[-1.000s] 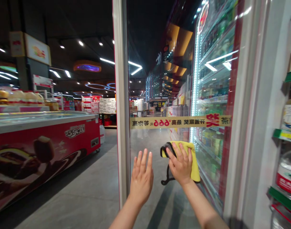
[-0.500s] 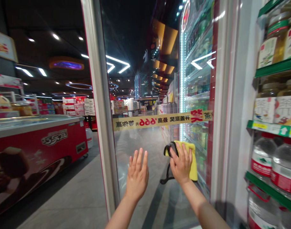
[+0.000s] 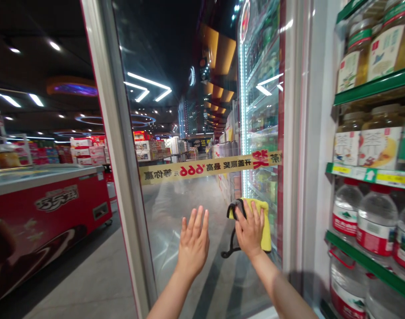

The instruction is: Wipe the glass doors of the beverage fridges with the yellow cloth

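Observation:
A framed glass door (image 3: 176, 204) stands in front of me, with a yellow strip (image 3: 209, 167) of mirrored printed characters across it. My right hand (image 3: 251, 228) lies on a yellow and grey cloth (image 3: 265, 221) with black edging, pressing it against the glass at the lower right. A black-edged corner of the cloth hangs down to the left of that hand. My left hand (image 3: 193, 243) is open, palm toward the glass, fingers stretched upward and nothing in it. Whether its palm touches the glass I cannot tell.
Right of the door, green-edged shelves (image 3: 371, 86) hold bottled drinks and large water bottles (image 3: 377, 219). A red chest freezer (image 3: 66, 204) stands on the left. The metal door frame (image 3: 114, 146) runs up between it and the glass. Stacked boxes (image 3: 86, 150) stand farther back.
The view has turned to the right, so the door, freezer and shelves sit farther left. Both hands, with the cloth under the right one, have shifted slightly right relative to the glass.

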{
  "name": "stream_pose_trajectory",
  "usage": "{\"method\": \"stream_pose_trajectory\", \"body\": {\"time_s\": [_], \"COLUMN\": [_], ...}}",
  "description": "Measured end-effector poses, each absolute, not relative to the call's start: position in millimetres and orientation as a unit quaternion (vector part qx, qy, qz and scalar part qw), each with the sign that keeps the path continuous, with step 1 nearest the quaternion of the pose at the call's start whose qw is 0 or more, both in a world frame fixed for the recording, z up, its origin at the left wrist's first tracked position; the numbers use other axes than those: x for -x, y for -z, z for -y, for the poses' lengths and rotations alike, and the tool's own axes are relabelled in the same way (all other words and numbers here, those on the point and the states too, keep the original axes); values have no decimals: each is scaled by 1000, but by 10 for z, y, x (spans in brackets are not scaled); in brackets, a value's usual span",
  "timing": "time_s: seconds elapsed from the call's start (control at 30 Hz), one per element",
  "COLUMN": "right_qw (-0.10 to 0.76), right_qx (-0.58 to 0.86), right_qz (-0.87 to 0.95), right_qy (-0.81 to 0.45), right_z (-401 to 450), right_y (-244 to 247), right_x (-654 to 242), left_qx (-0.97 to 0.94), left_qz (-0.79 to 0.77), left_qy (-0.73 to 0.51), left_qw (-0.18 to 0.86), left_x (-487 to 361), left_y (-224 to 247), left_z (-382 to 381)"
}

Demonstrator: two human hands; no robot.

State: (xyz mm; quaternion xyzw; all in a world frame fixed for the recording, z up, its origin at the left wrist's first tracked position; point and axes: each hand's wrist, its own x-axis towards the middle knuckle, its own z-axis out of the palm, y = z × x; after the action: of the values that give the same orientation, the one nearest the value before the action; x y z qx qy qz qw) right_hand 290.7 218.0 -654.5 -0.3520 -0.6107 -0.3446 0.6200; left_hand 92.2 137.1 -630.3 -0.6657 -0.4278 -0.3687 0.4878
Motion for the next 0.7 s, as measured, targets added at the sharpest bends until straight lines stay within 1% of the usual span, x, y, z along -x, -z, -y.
{"method": "stream_pose_trajectory", "body": {"time_s": [0.07,0.17,0.27,0.33,0.43,0.53,0.63,0.7], "right_qw": [607,598,609,619,628,605,582,592], "right_qx": [346,324,327,350,401,405,378,390], "right_qz": [624,639,626,606,574,598,635,621], "right_qy": [349,358,362,356,339,335,340,334], "right_z": [-2162,-2190,-2306,-2372,-2368,-2288,-2291,-2371], "right_y": [6554,6279,6074,6160,6495,6630,6370,6160], "right_x": [-2891,-2956,-3142,-3244,-3258,-3190,-3255,-3397], "left_qx": [666,667,669,673,678,685,691,691], "left_qz": [418,408,407,405,402,398,394,394], "left_qy": [373,373,371,371,374,371,367,366], "left_qw": [493,500,499,495,489,485,483,482], "left_x": [-963,-1064,-1177,-1232,-1275,-1309,-1375,-1431], "left_y": [6291,6235,6185,6187,6244,6304,6304,6281], "left_z": [-1404,-1460,-1495,-1503,-1511,-1540,-1581,-1603]}}
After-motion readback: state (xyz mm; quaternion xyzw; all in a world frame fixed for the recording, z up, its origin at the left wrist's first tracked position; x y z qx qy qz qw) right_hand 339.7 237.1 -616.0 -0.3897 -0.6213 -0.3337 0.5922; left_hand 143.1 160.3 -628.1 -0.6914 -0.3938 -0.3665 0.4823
